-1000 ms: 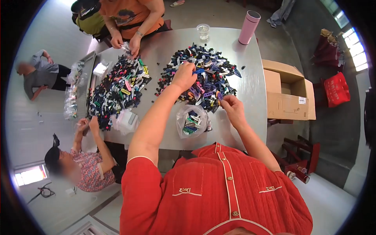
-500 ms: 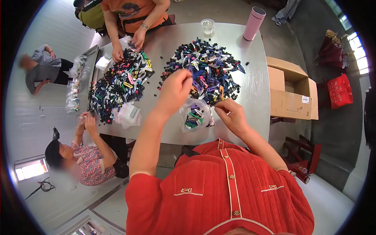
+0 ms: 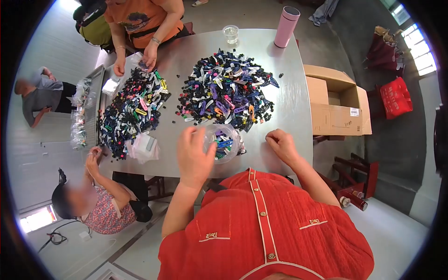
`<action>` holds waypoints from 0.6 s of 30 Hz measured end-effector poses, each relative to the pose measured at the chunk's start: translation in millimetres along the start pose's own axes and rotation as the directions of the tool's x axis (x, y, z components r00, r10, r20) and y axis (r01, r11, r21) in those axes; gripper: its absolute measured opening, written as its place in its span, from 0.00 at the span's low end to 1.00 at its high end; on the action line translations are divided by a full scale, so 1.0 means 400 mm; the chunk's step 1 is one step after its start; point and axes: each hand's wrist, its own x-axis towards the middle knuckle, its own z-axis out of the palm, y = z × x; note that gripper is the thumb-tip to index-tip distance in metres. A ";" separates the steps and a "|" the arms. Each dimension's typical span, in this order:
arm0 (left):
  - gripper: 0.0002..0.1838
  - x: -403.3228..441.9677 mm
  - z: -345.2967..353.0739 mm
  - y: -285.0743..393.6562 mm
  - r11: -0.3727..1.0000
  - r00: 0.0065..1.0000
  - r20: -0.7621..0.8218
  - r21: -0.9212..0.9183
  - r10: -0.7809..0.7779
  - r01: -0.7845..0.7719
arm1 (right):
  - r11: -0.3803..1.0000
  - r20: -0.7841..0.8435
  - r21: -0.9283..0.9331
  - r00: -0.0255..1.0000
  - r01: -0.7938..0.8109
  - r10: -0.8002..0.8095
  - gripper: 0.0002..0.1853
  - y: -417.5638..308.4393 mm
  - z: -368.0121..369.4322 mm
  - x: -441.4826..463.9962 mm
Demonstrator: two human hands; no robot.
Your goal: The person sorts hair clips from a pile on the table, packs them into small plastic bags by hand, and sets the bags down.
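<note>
My left hand (image 3: 193, 156) is open, its fingers spread, beside the left rim of a clear round plastic tub (image 3: 235, 154). Inside the tub are plastic clips in blue, green, white and purple, a blue clip (image 3: 225, 143) on top. To the tub's right, my right hand (image 3: 283, 148) rests low over the table with fingers curled together; what they hold, if anything, is hidden. Just beyond the tub lies a large pile of mixed clips and small black parts (image 3: 228, 88).
A second clip pile (image 3: 133, 105) lies left, with plastic bags (image 3: 144, 147) at its near edge. A person in orange (image 3: 144, 21) and one in a patterned shirt (image 3: 100, 200) work there. A cup (image 3: 230, 35) and pink flask (image 3: 286, 28) stand far; a cardboard box (image 3: 336, 119) sits right.
My left hand came back from the pile to the tub and opened; a blue clip now lies on top inside. My right hand moved away from the tub.
</note>
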 end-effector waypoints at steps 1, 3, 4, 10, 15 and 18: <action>0.16 -0.003 0.011 -0.007 1.000 1.000 0.000 -0.004 0.003 -0.003 | 0.999 -0.013 -0.036 1.000 0.010 -0.011 0.05 0.018 0.003 0.012; 0.15 -0.013 0.041 -0.029 0.939 0.936 0.097 -0.038 -0.338 0.343 | 0.997 -0.030 -0.074 0.999 0.020 -0.022 0.06 0.048 0.013 0.039; 0.15 -0.018 0.057 -0.048 0.939 0.937 0.097 -0.040 -0.336 0.341 | 0.992 -0.032 -0.116 0.998 0.045 -0.049 0.06 0.058 0.022 0.054; 0.09 -0.019 0.065 -0.057 0.916 0.936 0.157 -0.207 -0.316 0.344 | 0.949 -0.079 -0.314 0.995 0.025 -0.052 0.10 0.065 0.112 0.206; 0.09 -0.004 0.022 -0.058 0.841 0.862 0.365 -0.281 -0.352 0.462 | 0.877 -0.135 -0.451 0.984 -0.167 0.117 0.12 0.000 0.174 0.297; 0.10 0.012 0.016 -0.082 0.809 0.886 0.328 -0.387 -0.327 0.442 | 0.911 -0.140 -0.376 0.982 -0.173 0.129 0.10 0.007 0.196 0.320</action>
